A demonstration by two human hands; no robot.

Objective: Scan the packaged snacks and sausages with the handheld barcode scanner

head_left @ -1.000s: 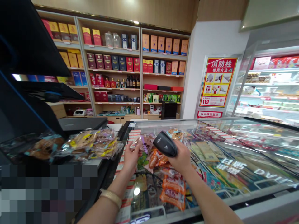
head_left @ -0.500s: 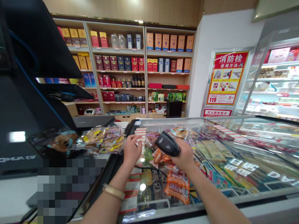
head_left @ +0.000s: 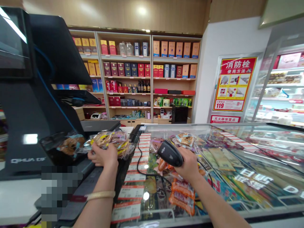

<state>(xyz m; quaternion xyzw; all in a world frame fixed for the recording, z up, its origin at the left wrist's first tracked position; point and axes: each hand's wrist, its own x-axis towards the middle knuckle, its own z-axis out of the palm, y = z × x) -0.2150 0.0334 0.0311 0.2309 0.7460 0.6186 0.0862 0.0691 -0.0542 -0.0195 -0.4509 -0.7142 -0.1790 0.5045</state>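
My right hand (head_left: 188, 163) is wrapped round the handle of a black barcode scanner (head_left: 170, 154), its head pointing up and left above the glass freezer top. My left hand (head_left: 104, 155) is at the near edge of a pile of clear-bagged cookies (head_left: 118, 142), fingers loosely curled and apart; whether they touch the wrappers I cannot tell. Below the scanner lie orange snack packets (head_left: 182, 193), partly covered by my right hand and wrist. Another bagged cookie (head_left: 184, 139) rests on the glass behind the scanner.
A black checkout terminal (head_left: 19, 126) stands at the left, with a bagged cookie (head_left: 72, 145) by its base. The scanner's cable (head_left: 140, 158) loops over the price labels (head_left: 130, 191) on the glass. Shelves of boxed goods (head_left: 128, 69) line the back wall.
My left hand has moved left, from above the price labels to the bagged cookies. My right hand keeps the barcode scanner in nearly the same place. The view has tilted up slightly.
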